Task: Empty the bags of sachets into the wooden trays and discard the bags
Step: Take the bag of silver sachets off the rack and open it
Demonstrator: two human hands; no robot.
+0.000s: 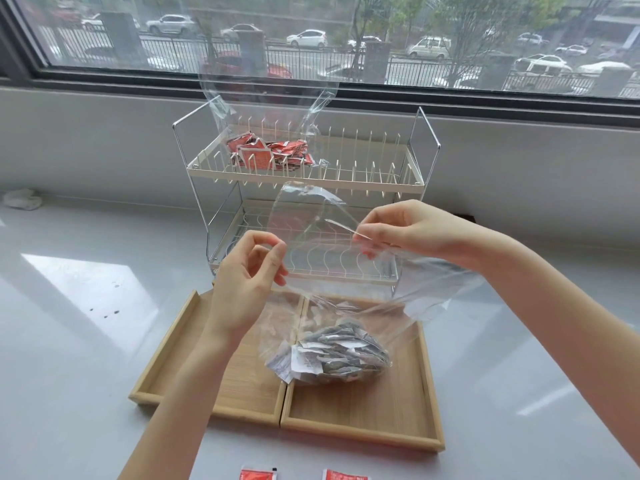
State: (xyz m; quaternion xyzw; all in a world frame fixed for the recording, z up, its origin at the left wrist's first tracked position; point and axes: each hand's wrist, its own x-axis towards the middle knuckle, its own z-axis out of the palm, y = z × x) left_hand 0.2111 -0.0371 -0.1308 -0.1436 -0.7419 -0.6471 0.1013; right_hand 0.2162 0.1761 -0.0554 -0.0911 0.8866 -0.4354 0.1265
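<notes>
Left hand (244, 289) pinches thin clear film at bag mouth, thumb and forefinger closed on it, other fingers loosely curled. Right hand (407, 230) pinches opposite edge, pulling mouth of clear plastic bag (332, 271) open. Grey sachets (341, 353) heaped in bag bottom, resting over right wooden tray (363, 424), touching left wooden tray (166, 355). Second bag with red sachets (273, 154) on top tier of white wire rack (374, 181).

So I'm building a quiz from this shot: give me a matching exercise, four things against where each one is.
Things:
1. grey sachets
2. red sachets
3. left hand
4. crumpled white wrapper

Places:
A. far left, by the wall
B. top shelf of the wire rack
C. pinching the clear bag rim
D. inside the clear bag, over the wooden trays

Pairs: 1-D, 2-B, 3-C, 4-A
</notes>
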